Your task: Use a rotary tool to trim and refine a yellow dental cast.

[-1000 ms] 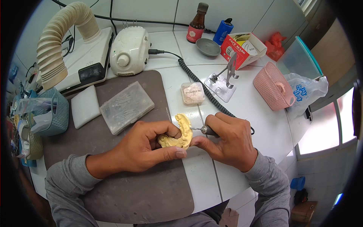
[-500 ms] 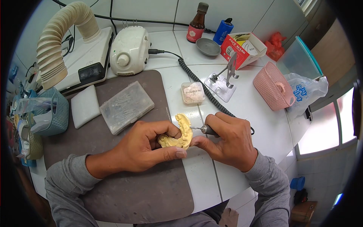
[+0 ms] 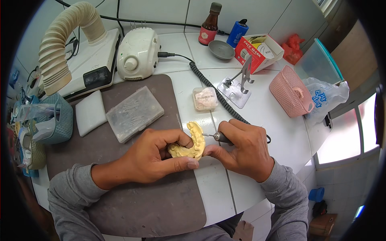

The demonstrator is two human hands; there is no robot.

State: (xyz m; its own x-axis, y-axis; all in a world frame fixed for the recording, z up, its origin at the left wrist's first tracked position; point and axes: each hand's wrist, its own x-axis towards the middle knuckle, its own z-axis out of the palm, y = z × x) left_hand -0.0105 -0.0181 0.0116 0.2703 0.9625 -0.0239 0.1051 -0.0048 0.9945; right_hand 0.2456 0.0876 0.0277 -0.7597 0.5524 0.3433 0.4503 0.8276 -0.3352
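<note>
My left hand (image 3: 155,154) grips a yellow plaster dental model (image 3: 197,141), a horseshoe-shaped arch with tooth forms. Its thumb presses along the near edge while the fingers curl inside the arch. In my right hand (image 3: 246,148) is a rotary handpiece (image 3: 219,137), held like a pen; its thin bur points left at the model's outer right side, at or very near the surface. The right thumb rests against the model's lower right edge. A coiled black cord (image 3: 219,96) runs from behind the right hand to a white control unit (image 3: 138,54) with a knob.
A brown mat (image 3: 148,209) lies under my left arm. Beyond the hands are a clear case of burs (image 3: 135,113), a small tub (image 3: 205,99) and a metal handpiece stand (image 3: 235,92). A pink basket (image 3: 289,92) stands right; a ribbed hose (image 3: 54,60) arches at far left.
The dental model has shifted very slightly downward in my left hand. Both hands otherwise keep nearly the same place, with the bur still beside the model.
</note>
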